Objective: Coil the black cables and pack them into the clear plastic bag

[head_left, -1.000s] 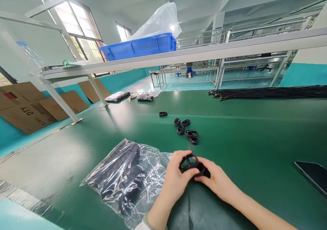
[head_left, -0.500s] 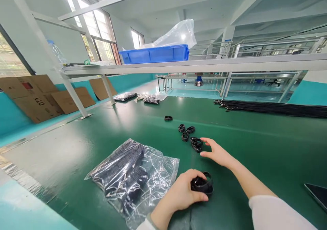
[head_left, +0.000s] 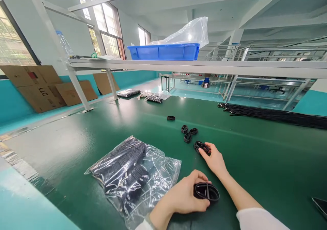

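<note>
My left hand (head_left: 187, 194) is closed around a coiled black cable (head_left: 213, 192) low over the green table, its thumb at the front and its fingers behind. Farther out, my right hand (head_left: 214, 158) pinches another black cable coil (head_left: 198, 146) between thumb and fingers, at the table top. Just beyond it lie three small cable coils (head_left: 187, 137) in a group. A single coil (head_left: 171, 118) rests farther back. To the left of my left hand is a clear plastic bag (head_left: 163, 168) with black items packed inside.
Long black cables (head_left: 268, 116) lie in a bundle at the right rear. A dark flat device (head_left: 320, 204) sits at the right edge. Bagged black items (head_left: 154, 98) lie at the back. Overhead, a shelf (head_left: 163, 65) carries a blue bin (head_left: 163, 52).
My right hand has closed from an open reach onto the far coil. The coil in my left hand has tilted and moved slightly right. The camera view has shifted a little.
</note>
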`<state>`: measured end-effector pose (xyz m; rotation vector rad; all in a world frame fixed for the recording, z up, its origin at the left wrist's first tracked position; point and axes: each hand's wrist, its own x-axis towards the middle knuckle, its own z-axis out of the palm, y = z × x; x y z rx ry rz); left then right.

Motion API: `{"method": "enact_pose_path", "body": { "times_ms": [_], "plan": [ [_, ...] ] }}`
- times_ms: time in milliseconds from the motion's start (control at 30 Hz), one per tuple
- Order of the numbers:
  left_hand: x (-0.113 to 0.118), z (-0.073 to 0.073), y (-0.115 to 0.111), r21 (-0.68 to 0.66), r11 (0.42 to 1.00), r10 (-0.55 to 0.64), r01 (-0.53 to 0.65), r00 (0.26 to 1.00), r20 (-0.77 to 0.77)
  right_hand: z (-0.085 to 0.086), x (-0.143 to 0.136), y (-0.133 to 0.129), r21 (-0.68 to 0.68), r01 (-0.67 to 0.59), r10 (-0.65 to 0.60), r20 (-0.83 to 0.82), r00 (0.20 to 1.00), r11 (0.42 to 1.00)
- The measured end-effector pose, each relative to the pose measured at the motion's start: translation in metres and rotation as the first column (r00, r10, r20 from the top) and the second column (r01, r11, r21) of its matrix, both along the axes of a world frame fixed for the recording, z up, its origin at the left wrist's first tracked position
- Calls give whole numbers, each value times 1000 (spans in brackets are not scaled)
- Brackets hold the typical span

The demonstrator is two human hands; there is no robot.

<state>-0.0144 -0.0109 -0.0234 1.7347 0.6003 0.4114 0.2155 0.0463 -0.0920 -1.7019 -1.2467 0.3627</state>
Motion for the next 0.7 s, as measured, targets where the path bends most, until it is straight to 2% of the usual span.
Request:
{"method": "enact_pose_path", "body": {
  "times_ms": [100,233,333,433,500,567,633,700],
  "plan": [
    [-2,-2,1,-61,998,2,-3,1000,-8,-1,-10,1,16,-36,37,-9,999,999],
    [-1,-8,3,-198,980,62,-38,992,114,12,-12,-9,24,-136,138,-177,974,990],
    [5,-13,6,-242,961,179,-134,968,175,32,-15,-36,29,-229,226,-329,917,973],
    [12,-9,5,-272,935,297,-227,921,251,57,-27,-74,31,-312,292,-451,843,950],
    [16,0,2,-287,931,317,-225,889,332,73,-38,-97,46,-371,330,-568,754,927],
    [17,9,-1,-327,927,317,-184,850,420,85,-48,-116,52,-408,349,-622,701,912],
    [16,17,-3,-419,894,365,-156,797,481,86,-53,-133,50,-366,324,-586,743,929],
    [12,20,-2,-546,829,434,-125,760,485,76,-52,-151,53,-277,272,-434,859,959]
  ]
}}
